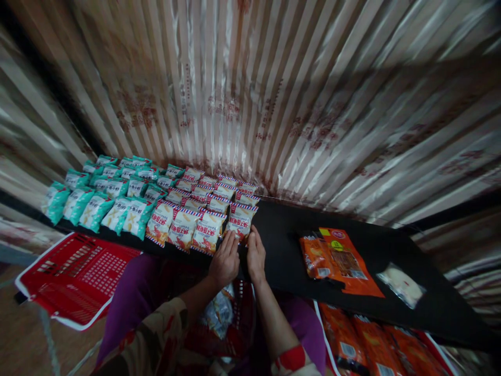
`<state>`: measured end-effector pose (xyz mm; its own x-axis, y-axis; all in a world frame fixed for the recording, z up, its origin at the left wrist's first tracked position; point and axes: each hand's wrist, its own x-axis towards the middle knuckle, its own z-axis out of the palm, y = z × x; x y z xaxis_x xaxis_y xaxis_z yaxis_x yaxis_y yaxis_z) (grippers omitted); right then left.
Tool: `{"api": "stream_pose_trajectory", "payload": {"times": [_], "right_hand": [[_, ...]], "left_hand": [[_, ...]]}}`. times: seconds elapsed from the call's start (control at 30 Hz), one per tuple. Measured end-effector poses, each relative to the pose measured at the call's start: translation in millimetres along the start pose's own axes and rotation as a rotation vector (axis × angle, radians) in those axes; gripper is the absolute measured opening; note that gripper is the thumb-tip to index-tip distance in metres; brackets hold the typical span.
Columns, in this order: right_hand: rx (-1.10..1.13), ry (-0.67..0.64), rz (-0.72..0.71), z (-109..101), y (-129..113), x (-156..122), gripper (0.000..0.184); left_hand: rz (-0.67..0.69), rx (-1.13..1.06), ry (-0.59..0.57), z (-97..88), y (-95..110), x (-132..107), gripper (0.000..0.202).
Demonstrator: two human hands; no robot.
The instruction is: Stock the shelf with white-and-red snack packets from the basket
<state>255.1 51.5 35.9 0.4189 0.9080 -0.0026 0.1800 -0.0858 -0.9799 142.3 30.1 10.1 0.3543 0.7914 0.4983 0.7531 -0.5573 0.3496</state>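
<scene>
Several small white-and-orange snack bags (180,228) with red lettering stand in rows on a black board. At the front right end of these rows is one such snack bag (240,219), upright. My left hand (226,257) is at its lower left corner, fingers stretched out straight and close together. At its lower right edge is my right hand (256,254), with fingers extended upward. Both hands appear to touch the bag, one on each side. Several teal snack bags (92,210) stand in rows further left.
On the right of the black board (282,230) lie orange snack packets (344,256) and a clear packet with white contents (401,284). Below are a red basket (78,277), more orange packets (371,344), and plastic-wrapped goods (221,313) between my knees. Striped sheeting (242,94) hangs behind.
</scene>
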Motion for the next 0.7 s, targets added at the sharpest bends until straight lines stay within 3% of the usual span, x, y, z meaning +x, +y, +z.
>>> {"api": "stream_pose_trajectory", "payload": {"times": [0.43,0.7], "right_hand": [[-0.054,0.067,-0.049,-10,0,-40,0.058],[-0.052,0.074,-0.137,-3,2,-82,0.052]], "left_hand": [[-0.001,-0.041,-0.049,-10.3,2,-6,0.042],[0.05,-0.112,-0.076,-7.6,9,-48,0.043]]}}
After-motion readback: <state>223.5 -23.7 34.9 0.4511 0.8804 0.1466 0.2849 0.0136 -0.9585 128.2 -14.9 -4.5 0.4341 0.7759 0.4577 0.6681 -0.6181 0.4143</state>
